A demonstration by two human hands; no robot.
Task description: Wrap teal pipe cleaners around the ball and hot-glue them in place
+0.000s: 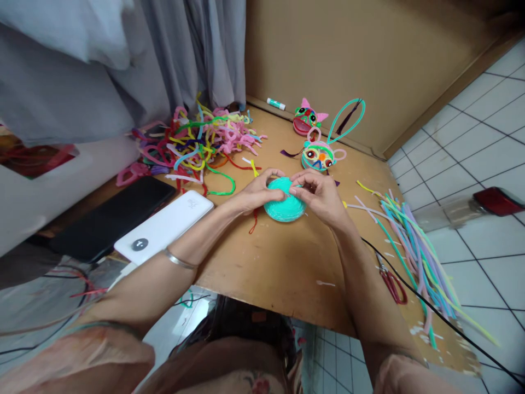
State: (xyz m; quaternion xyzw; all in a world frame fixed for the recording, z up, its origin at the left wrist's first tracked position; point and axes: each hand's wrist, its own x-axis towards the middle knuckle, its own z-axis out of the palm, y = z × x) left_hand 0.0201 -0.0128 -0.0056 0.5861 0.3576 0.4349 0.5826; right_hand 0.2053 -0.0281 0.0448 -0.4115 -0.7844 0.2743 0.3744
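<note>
A round turquoise coil (287, 208), which looks wound from fuzzy pipe cleaner, is held just over the middle of the table. My left hand (264, 191) grips its left side, with the thumb across the top and the fingers curled over the far edge. At the upper right of the coil, my right hand (318, 191) is closed in a pinch, thumb and forefinger pressed on its surface. Whatever lies between those fingertips is too small to make out. Beyond my hands stands a finished animal face (318, 157) with pink ring ears and a turquoise loop.
A second face with pink ears (307, 119) and a glue stick (276, 104) lie at the back. Tangled pipe cleaners (205, 134), a black phone (115, 219) and a white power bank (164, 227) are left. Red-handled scissors (394, 284), straight pipe cleaners (418, 257) and a black cable lie right.
</note>
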